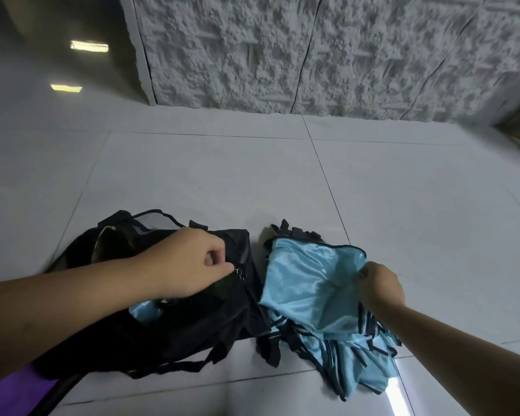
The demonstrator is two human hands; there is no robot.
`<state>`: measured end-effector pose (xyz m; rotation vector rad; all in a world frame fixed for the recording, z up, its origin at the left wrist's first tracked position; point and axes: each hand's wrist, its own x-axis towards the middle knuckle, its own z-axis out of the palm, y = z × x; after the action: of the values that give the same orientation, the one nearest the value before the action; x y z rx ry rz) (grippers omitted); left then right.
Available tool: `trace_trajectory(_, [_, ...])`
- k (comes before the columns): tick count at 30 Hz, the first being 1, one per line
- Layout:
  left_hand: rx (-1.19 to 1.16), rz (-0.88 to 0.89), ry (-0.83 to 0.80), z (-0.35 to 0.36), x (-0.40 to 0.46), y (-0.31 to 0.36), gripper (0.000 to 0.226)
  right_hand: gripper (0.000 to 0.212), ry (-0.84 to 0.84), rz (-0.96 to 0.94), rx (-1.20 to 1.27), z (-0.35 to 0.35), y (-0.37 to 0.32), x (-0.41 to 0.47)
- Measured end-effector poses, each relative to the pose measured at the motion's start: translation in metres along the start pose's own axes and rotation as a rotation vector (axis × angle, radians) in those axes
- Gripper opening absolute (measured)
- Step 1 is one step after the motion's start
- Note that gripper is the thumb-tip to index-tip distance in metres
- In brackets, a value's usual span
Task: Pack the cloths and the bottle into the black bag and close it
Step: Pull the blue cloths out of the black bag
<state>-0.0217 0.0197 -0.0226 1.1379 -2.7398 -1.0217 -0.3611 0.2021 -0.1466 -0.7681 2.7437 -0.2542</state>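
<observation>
The black bag (192,322) lies on the white tiled floor at the lower left, with a bit of light blue cloth (143,310) showing inside its opening. My left hand (186,262) rests on top of the bag with curled fingers, pinching at the metal zipper pull (239,273). To the right lies a pile of light blue cloths (309,298) with dark trim and straps. My right hand (379,286) pinches the upper edge of the top cloth. No bottle is in view.
A rough white textured wall (327,55) runs along the back. A purple surface (9,394) shows at the bottom left corner. White floor tiles (222,175) spread beyond the bag and the cloths.
</observation>
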Motion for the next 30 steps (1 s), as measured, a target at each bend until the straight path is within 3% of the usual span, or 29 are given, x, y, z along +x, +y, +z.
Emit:
trace_trajectory(2, [-0.098,0.048,0.007,0.004,0.003,0.017,0.025,0.012,0.052,-0.007,0.104,0.0,0.002,-0.004])
trace_trajectory(5, [-0.212,0.084,-0.023,0.023,0.019,0.044,0.011,0.046,0.034,0.067,0.135,0.003,0.007,-0.014])
trace_trajectory(7, [-0.326,0.019,-0.107,0.045,0.038,0.059,0.006,0.054,-0.05,0.145,0.084,0.004,0.008,-0.022])
trace_trajectory(11, [-0.267,-0.214,-0.286,0.094,0.082,0.069,0.028,0.037,-0.168,0.196,0.029,0.001,0.007,-0.026])
trace_trajectory(15, [-0.201,-0.397,-0.28,0.121,0.112,0.06,0.012,0.02,-0.208,0.186,0.046,-0.001,0.004,-0.028])
trace_trajectory(18, [-0.154,-0.406,-0.317,0.129,0.125,0.056,0.04,0.022,-0.182,0.208,0.115,-0.005,0.002,-0.029])
trace_trajectory(22, [-0.106,-0.441,-0.252,0.144,0.127,0.055,0.033,0.01,-0.17,0.162,0.176,-0.006,0.002,-0.03])
trace_trajectory(25, [-0.195,-0.472,-0.173,0.148,0.13,0.058,0.038,0.041,-0.148,0.129,0.237,-0.003,0.002,-0.028])
trace_trajectory(27, [-0.336,-0.546,-0.159,0.148,0.133,0.059,0.04,0.047,-0.129,0.142,0.263,0.0,0.003,-0.027])
trace_trajectory(30, [-0.488,-0.624,-0.131,0.147,0.132,0.058,0.024,0.047,-0.118,0.207,0.287,0.004,0.004,-0.027])
